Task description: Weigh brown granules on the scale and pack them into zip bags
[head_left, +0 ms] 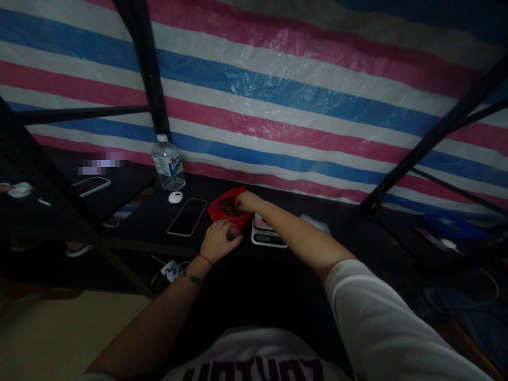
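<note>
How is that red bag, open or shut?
Open: the red bag lies spread, its dark brown contents showing, with the right hand over them.

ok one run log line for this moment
right hand: at dark bits in red bag | left hand: holding small dark object | scale: beside bag | phone: beside bag

A bottle (170,166) stands — white case (175,197) just beside.

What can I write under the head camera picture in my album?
Right hand in a red bag of small brown bits, left hand at its near edge, phone and scale on either side.
</note>
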A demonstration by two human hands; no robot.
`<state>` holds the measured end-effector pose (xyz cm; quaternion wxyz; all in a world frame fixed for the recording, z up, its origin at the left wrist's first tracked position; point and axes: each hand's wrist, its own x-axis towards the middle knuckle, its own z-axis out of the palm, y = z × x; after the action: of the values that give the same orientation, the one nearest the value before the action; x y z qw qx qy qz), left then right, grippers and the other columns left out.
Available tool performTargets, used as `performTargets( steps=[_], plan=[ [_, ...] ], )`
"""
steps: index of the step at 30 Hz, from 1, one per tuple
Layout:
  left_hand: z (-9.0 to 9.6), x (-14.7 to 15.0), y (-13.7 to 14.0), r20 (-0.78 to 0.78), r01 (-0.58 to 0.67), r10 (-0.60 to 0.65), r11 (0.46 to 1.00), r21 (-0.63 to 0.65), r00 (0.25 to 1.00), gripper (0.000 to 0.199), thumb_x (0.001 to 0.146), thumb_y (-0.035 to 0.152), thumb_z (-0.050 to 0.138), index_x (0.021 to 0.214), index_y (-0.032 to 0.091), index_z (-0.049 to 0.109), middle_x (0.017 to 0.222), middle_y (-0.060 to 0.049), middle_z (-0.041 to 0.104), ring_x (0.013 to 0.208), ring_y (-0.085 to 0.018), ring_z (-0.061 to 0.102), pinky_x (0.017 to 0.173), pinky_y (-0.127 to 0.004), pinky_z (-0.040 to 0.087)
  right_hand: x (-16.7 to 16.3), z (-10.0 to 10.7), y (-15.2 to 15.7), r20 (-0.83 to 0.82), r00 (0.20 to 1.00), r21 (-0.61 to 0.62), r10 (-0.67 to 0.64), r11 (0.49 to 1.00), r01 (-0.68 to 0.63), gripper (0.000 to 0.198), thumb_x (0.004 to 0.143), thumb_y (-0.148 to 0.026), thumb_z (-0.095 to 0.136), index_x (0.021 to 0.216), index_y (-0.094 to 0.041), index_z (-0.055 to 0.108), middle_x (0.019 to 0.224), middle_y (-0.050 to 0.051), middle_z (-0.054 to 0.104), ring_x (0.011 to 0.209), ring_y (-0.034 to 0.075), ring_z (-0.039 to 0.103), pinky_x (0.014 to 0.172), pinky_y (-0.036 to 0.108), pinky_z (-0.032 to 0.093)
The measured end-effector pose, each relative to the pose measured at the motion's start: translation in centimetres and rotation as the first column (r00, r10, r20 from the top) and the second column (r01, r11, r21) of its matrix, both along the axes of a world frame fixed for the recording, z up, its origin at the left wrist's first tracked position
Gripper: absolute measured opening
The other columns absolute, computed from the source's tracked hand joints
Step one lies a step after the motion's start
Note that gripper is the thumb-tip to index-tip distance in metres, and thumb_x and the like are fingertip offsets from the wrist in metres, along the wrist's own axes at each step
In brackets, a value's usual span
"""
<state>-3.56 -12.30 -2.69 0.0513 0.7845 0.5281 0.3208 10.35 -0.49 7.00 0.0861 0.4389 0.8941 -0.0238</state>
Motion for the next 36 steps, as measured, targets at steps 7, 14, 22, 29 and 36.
performTargets(
  steps=[7,14,22,29,36],
  plan=[
    [0.4,-0.3,-0.2,0.076,0.05,-0.053,0.998,0.044,0.996,0.03,0.077,0.041,0.058,0.099,0.021,0.063,0.118,-0.008,0.061,0.111,-0.025,0.053,0.099,-0.042,0.039,0.1,0.3,-0.6,-0.096,0.991,0.063,0.092,0.994,-0.086,0.032,0.085,-0.026,0.054,0.114,-0.018,0.064,0.111,0.008,0.067,0.098,0.019,0.06,0.082,0.023,0.042],
    [0.8,-0.3,-1.1,0.013,0.148,-0.149,0.987,0.058,0.989,0.037,0.075,0.039,0.059,0.109,0.023,0.062,0.126,-0.007,0.058,0.121,-0.027,0.048,0.106,-0.047,0.031,5.3,4.6,-1.0,-0.339,0.927,0.289,0.163,0.955,-0.062,0.028,0.089,-0.022,0.049,0.111,-0.014,0.063,0.11,0.01,0.064,0.104,0.02,0.055,0.092,0.03,0.039],
    [0.0,0.8,-0.2,-0.14,0.1,-0.108,0.993,-0.063,0.984,0.048,0.077,0.048,0.057,0.117,0.021,0.058,0.128,-0.01,0.057,0.121,-0.03,0.049,0.104,-0.047,0.036,16.2,1.3,-2.3,-0.612,0.79,0.039,0.014,0.999,0.012,0.043,0.086,-0.035,0.055,0.125,-0.017,0.053,0.124,0.01,0.057,0.113,0.019,0.053,0.098,0.032,0.039],
    [-0.1,0.7,0.2,-0.096,0.108,-0.116,0.99,-0.091,0.989,0.045,0.077,0.047,0.059,0.115,0.023,0.058,0.128,-0.009,0.057,0.12,-0.03,0.05,0.103,-0.046,0.039,18.7,-4.5,-1.5,-0.695,0.685,-0.22,-0.216,0.972,0.083,0.065,0.064,-0.034,0.077,0.122,-0.017,0.053,0.12,0.01,0.057,0.107,0.021,0.056,0.091,0.032,0.043],
    [0.6,0.9,0.1,0.146,0.098,-0.091,0.994,-0.043,0.985,0.04,0.079,0.039,0.058,0.115,0.022,0.053,0.113,-0.008,0.063,0.102,-0.025,0.06,0.091,-0.041,0.049,17.9,-6.0,-0.9,-0.756,0.636,-0.127,-0.154,0.988,0.088,0.036,0.067,-0.028,0.074,0.1,-0.019,0.064,0.1,0.005,0.063,0.098,0.019,0.056,0.089,0.032,0.042]
  ],
)
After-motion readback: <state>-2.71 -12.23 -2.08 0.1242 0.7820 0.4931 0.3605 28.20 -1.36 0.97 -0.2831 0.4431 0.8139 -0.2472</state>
